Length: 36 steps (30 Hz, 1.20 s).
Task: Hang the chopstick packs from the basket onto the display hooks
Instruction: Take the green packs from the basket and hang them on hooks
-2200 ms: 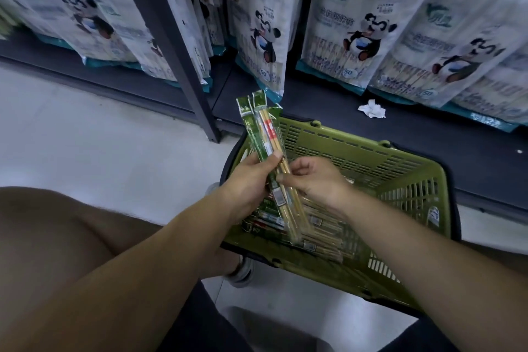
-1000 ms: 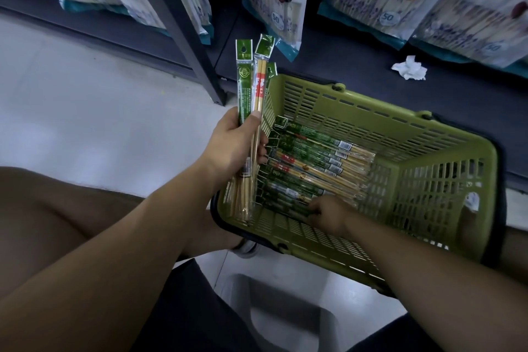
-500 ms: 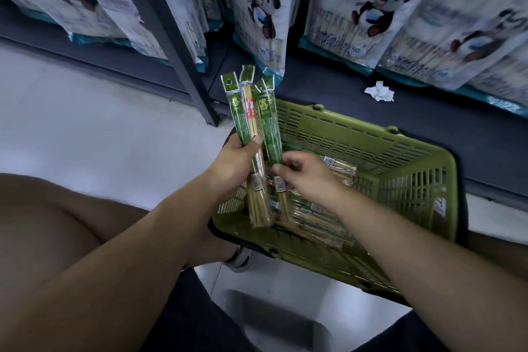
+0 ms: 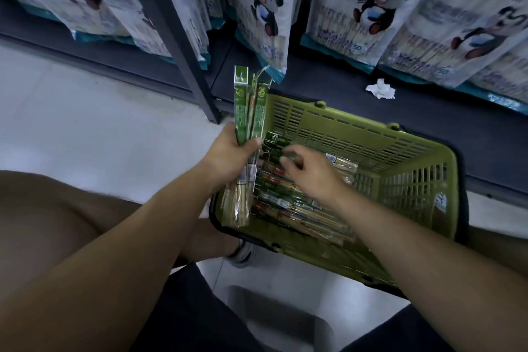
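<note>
Back down into the basket goes the right hand [image 4: 310, 173]. Half a second ago it was up beside the left hand [image 4: 231, 151], feeding one more pack in. Now that pack sits with the rest in the bundle of slim clear-plastic chopstick packs with green header cards [image 4: 248, 111], three as far as I can count. The left hand grips the bundle round its middle and holds it upright over the basket's near-left corner, fingers [image 4: 254, 142] and thumb wrapped tight.

The right hand's fingers are curled down over the header ends of the loose pile of the same packs [image 4: 303, 208], which lies slantwise across the bottom of the olive-green slotted plastic basket [image 4: 357, 146]. They are blurred, so I cannot tell whether they have a pack pinched or are only touching.

By my reading this is still the gathering step — a handful is being built up and nothing has gone onto a hook. No free hook shows from here, and plenty of packs are left in the pile.

The basket stands on the pale floor [image 4: 85, 123], against a dark bottom shelf [image 4: 328, 88] that carries a crumpled white scrap of paper [image 4: 381, 89]. Large panda-printed bags [image 4: 374, 8] hang above, and a grey metal upright [image 4: 183, 60] stands to the left.
</note>
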Tool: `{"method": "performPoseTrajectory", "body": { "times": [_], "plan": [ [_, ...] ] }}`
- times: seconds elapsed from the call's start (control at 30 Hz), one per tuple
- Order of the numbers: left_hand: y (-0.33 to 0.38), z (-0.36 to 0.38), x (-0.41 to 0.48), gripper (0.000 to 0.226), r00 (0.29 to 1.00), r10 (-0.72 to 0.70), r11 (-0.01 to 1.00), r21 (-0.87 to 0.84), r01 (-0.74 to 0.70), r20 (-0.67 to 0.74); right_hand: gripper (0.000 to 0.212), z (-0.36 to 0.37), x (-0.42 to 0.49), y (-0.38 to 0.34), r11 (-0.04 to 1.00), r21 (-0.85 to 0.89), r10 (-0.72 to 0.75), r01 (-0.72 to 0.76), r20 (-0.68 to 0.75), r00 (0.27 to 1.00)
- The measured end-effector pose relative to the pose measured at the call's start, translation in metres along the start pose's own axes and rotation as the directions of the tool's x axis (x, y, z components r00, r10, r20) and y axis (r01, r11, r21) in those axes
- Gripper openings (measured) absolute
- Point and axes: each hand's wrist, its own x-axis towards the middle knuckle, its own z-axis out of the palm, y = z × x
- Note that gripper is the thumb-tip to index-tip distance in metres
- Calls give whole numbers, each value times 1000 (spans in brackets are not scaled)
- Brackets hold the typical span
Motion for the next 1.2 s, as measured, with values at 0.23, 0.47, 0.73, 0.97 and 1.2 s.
{"method": "performPoseTrajectory", "body": {
  "times": [0.23, 0.47, 0.73, 0.97, 1.2],
  "plan": [
    [-3, -7, -1, 37, 1000, 25, 1000, -5, -25, -10, 46, 48, -18, 95, 937, -237, 333, -258, 377, 864],
    [-8, -6, 1, 25, 999, 18, 999, -49, -20, -33, 51, 68, -18, 110, 889, -419, 360, -183, 395, 845],
    [-5, -2, 2, 29, 999, -24, 997, -78, 22, -24, 31, 77, -18, 109, 874, -467, 366, -138, 443, 818],
    [-3, -2, 2, 27, 1000, -29, 996, -80, 29, -4, 26, 71, -15, 104, 887, -454, 361, -86, 563, 744],
    [-5, -3, 0, 23, 999, -37, 995, -93, 37, -2, 17, 60, -19, 109, 914, -354, 378, -199, 560, 737]
  ]
}}
